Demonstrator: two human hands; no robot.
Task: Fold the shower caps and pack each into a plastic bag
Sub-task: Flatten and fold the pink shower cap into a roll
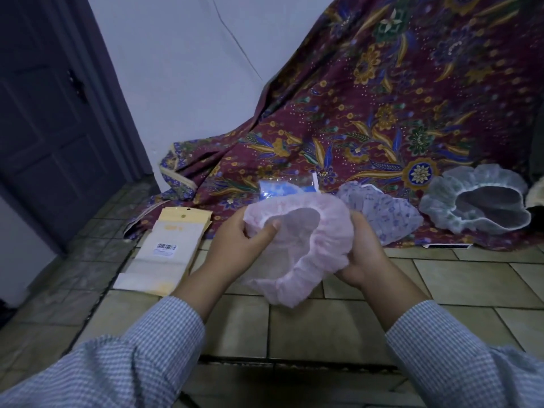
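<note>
A room in a home, seen from someone sitting low on the floor. The floor (pixel 323 328) is laid with beige ceramic tiles and dark grout lines. A plain white wall (pixel 182 83) rises behind, with a thin cable running down it. At left stands a dark grey panelled door (pixel 50 119) in a matching frame. A maroon batik cloth (pixel 382 107) with blue and gold flowers drapes over something bulky at right and spills onto the tiles. Shower caps (pixel 477 207) rest on the cloth, and flat packets (pixel 167 248) lie on the floor beside it.
</note>
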